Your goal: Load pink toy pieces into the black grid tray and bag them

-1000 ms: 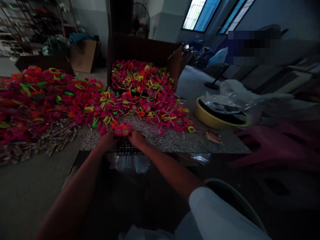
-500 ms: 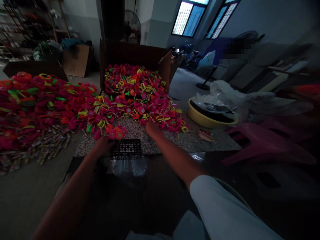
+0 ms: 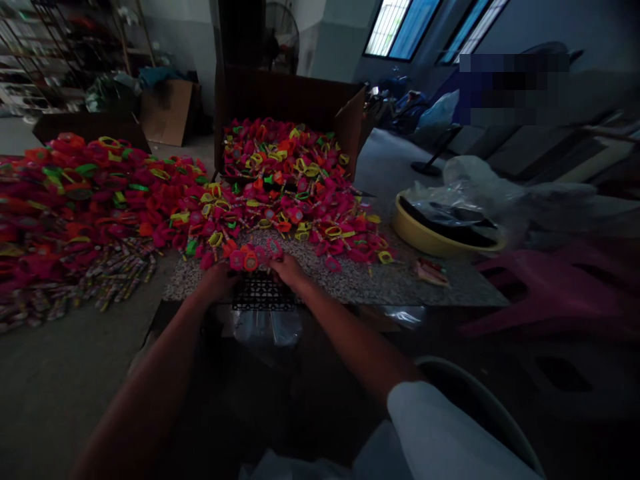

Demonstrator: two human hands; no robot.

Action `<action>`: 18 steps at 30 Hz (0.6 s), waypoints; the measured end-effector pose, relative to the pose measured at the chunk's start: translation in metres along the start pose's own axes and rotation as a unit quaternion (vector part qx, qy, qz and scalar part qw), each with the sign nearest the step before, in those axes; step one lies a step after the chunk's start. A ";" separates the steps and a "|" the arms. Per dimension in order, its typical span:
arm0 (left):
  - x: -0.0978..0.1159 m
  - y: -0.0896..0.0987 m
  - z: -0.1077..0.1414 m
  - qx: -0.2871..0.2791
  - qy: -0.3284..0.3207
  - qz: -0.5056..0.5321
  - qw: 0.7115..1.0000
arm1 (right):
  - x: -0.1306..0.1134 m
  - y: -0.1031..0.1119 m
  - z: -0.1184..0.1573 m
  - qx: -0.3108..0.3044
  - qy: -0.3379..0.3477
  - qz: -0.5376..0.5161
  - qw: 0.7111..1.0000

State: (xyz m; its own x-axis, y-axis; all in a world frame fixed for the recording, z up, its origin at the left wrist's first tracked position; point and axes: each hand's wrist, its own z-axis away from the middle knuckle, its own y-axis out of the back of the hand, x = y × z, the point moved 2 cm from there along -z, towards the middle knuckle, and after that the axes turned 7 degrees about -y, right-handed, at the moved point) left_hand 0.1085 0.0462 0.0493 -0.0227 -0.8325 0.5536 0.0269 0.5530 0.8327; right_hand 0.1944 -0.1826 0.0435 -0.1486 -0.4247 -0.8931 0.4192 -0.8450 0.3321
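- Black openwork plastic grid: an even lattice of repeating rounded holes.
- Row of round-faced plastic pieces: orange and hot pink.
- Long heap of small looped plastic pieces: mostly magenta and orange, flecked with yellow and bright green.
- Thin stick-like pieces: pale, with mottled multicoloured markings too small to make out.
- Flat stone-like slab: grey, densely speckled dark and light.
- Round basin: plain yellow.
- Short fabric sleeve: plain, pale bluish white.

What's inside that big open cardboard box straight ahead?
The cardboard box holds a heap of bright pieces, mostly pink, some yellow, orange and green. The top layer hides the box's bottom and anything deeper.
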 end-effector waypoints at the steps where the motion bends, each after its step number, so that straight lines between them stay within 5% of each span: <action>1: 0.001 0.000 0.001 -0.001 -0.001 0.004 1.000 | 0.001 -0.005 0.006 -0.009 0.001 -0.015 1.000; 7: 0.008 0.004 0.003 -0.017 0.010 -0.012 1.000 | -0.001 -0.009 0.026 -0.058 -0.026 0.001 0.998; 12: 0.007 0.002 0.003 -0.015 0.017 -0.018 1.000 | 0.002 -0.013 0.027 -0.005 -0.046 0.030 0.998; 18: 0.007 0.002 0.003 -0.012 0.005 -0.006 1.000 | 0.003 -0.017 0.033 0.039 0.049 0.143 0.988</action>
State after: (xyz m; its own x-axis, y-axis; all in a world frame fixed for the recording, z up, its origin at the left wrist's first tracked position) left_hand 0.1058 0.0410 0.0549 -0.0123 -0.8393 0.5435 0.0516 0.5423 0.8386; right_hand 0.1567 -0.1798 0.0453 0.0560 -0.6195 -0.7830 0.3602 -0.7189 0.5945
